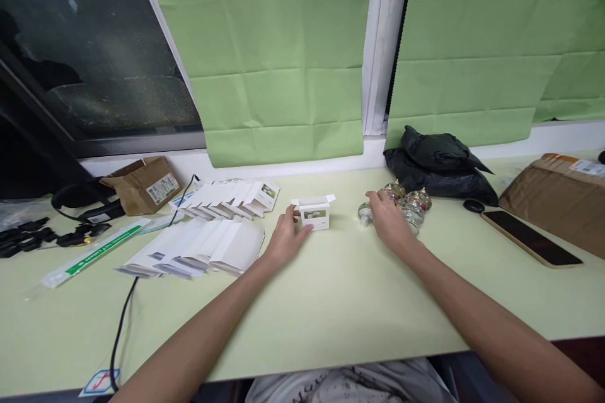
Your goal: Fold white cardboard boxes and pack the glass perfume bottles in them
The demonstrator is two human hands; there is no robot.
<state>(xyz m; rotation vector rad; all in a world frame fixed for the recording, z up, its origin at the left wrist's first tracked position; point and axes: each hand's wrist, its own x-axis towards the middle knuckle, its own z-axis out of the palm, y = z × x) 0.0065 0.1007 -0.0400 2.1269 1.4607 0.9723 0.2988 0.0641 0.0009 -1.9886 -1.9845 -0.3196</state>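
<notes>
A small white carton (315,219) with a green picture on its front stands upright, its top flaps spread. My left hand (287,236) grips its left side, thumb at the front lower corner. At the right, my right hand (389,219) is over a cluster of small glass ornaments with gold tops. One clear glass piece (365,214) shows just left of that hand, and a reddish ornament (420,199) shows to its right. The hand hides part of the cluster and some of its own fingers, so whether it grips a piece is unclear.
Left of the carton lie two rows of white cartons, a rear row (227,197) and a front row (203,249). Further left are a brown box (142,186) and a black cable (123,315). Black bags (439,167), a phone (532,238) and a large cardboard box (558,201) occupy the right.
</notes>
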